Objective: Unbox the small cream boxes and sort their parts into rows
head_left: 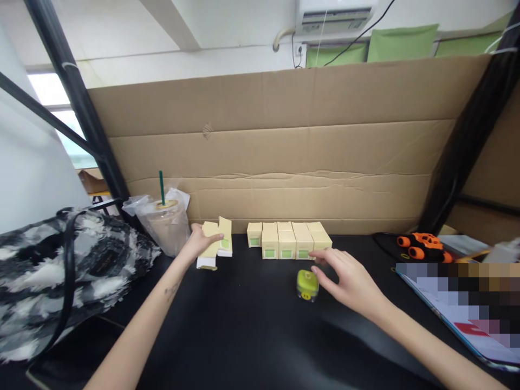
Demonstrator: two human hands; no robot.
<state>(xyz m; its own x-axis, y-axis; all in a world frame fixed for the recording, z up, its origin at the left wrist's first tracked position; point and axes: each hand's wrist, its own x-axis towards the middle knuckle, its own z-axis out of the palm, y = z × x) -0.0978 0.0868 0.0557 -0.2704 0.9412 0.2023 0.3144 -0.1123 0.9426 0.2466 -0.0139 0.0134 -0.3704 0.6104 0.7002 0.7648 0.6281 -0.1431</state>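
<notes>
right hand [345,275]: thumb and index well spread, nothing gripped. thumb tip is at the edge of the small green toy [307,285]; contact or just beside, can't tell. toy sits on the black table [244,336], in front of the cream box row [286,241], toward its right end. index tip is right by the row's front face.

left hand [200,238]: closed on a cream carton [210,244], left of the row, flaps loose. one carton or two, can't tell.

step, my read: left steadies the carton, right deals with the toy. pick or release, unclear. if pick, it calls for thumb and fingers closing on the toy's sides without nudging the row; if release, backing off clean.

further out: bagged drink cup [164,230] left of the row beyond the carton, orange wheeled toy [424,247] far right of the row, cardboard panel [284,151] behind it.
</notes>
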